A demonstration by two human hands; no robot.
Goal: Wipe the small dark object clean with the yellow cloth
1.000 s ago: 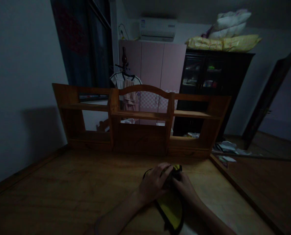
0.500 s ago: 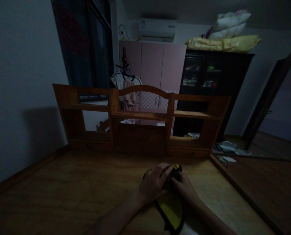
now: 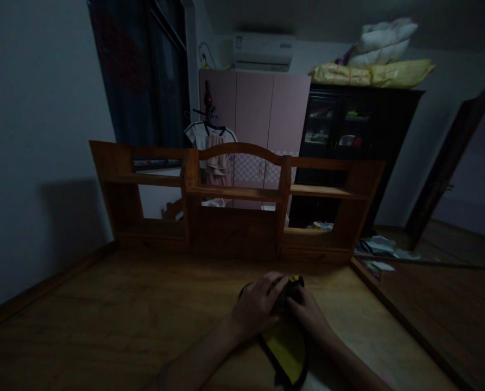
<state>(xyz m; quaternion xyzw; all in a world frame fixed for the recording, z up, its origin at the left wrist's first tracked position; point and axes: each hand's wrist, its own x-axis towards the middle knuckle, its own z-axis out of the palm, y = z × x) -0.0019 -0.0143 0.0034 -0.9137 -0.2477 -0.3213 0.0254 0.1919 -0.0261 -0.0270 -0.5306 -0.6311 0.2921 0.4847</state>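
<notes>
Gripping a dark-edged yellow item (image 3: 286, 347), lower centre, with left hand (image 3: 256, 301) and right hand (image 3: 308, 312); not yet released, too shadowed to judge completion.

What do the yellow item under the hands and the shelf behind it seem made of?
Yellow item: probably matte fabric, judging by its soft, dull face and dark edging; the dim light leaves this open. Shelf: wood, from its warm brown boards, perhaps varnished.

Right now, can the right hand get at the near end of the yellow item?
Probably yes: the right hand touches the yellow item, whose near end shows uncovered between the forearms. The left hand lies over the far part.
</notes>
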